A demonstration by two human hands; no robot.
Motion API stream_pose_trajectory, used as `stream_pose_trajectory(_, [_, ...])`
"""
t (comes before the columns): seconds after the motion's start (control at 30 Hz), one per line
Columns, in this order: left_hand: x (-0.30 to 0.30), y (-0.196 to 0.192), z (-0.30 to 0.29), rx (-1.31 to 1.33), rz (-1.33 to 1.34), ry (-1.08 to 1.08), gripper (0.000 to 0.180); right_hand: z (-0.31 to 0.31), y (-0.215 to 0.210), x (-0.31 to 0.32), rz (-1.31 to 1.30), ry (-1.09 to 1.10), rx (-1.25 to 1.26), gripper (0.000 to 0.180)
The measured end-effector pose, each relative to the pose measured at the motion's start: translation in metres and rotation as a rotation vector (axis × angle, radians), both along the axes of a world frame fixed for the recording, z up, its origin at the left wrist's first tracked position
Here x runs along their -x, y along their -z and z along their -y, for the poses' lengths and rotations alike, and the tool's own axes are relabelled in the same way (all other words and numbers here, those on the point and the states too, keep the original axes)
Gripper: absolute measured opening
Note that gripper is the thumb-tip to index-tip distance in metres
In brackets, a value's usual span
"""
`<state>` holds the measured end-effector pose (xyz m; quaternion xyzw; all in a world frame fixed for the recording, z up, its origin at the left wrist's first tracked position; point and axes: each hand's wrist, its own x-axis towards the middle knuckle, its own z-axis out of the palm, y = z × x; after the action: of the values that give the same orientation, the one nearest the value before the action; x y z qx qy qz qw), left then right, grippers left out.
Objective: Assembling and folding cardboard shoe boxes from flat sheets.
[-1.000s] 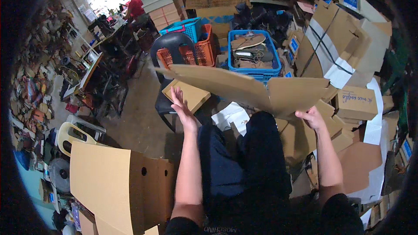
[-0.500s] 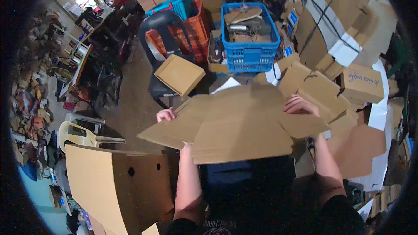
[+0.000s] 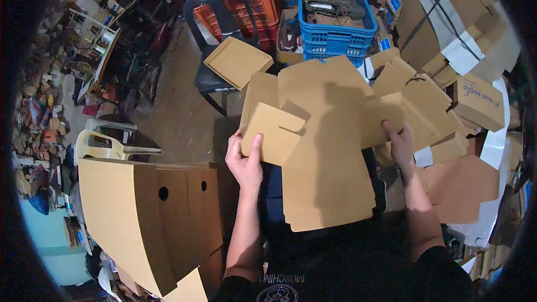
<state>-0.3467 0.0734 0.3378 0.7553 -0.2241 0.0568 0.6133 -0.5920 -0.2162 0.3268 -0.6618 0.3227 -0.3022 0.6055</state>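
A flat, die-cut cardboard box blank [image 3: 330, 151] lies over my lap, brown and creased, its side flaps lifting. My left hand [image 3: 245, 159] grips its left flap, the thumb on top and the fingers underneath. On the other side, my right hand [image 3: 398, 142] holds the right flap with its thumb on the face; some of its fingers are hidden. A shadow falls across the middle panel. Beyond the blank, a shallow folded cardboard box [image 3: 239, 62] rests tilted on the seat of a black plastic chair [image 3: 215, 81].
A blue crate [image 3: 338, 36] of shoes stands ahead, beside orange crates [image 3: 268, 11]. More cardboard blanks [image 3: 417, 86] and a closed box [image 3: 478, 103] are piled at right. A large cardboard carton [image 3: 120, 212] with round holes stands at left, near a cream plastic chair [image 3: 100, 145].
The blank has come down and tilted so its inner face shows, and its side flaps are now bent up. My left hand has moved right and nearer; my view has dipped.
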Motion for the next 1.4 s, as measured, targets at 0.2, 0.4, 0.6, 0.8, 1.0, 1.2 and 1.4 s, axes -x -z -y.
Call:
stream_pose_trajectory(0.2, [0.006, -0.007, 0.007, -0.106, 0.384, 0.193, 0.022, -0.009, -0.026, -0.025, 0.066, 0.009, 0.190, 0.022])
stream_pose_trajectory(0.4, [0.011, -0.025, 0.022, 0.013, 0.293, 0.242, 0.021, -0.015, -0.081, -0.049, -0.248, -0.502, 0.796, 0.021])
stream_pose_trajectory(0.6, [0.011, -0.024, 0.023, 0.119, 0.183, 0.022, 0.020, -0.026, -0.096, -0.064, -0.195, -0.643, 1.050, 0.018])
stream_pose_trajectory(0.8, [0.008, -0.025, 0.015, 0.144, 0.252, 0.023, 0.022, -0.035, -0.097, -0.065, -0.210, -0.674, 1.067, 0.017])
stream_pose_trajectory(1.0, [0.005, -0.031, 0.010, 0.184, 0.276, 0.034, 0.026, -0.042, -0.092, -0.067, -0.212, -0.594, 1.004, 0.020])
stream_pose_trajectory(1.2, [0.016, -0.036, 0.014, 0.095, 0.306, 0.037, 0.025, -0.050, -0.099, -0.072, -0.227, -0.648, 1.078, 0.020])
stream_pose_trajectory(1.4, [0.027, -0.030, 0.026, 0.020, 0.328, 0.059, 0.020, -0.052, -0.095, -0.074, -0.273, -0.679, 1.228, 0.029])
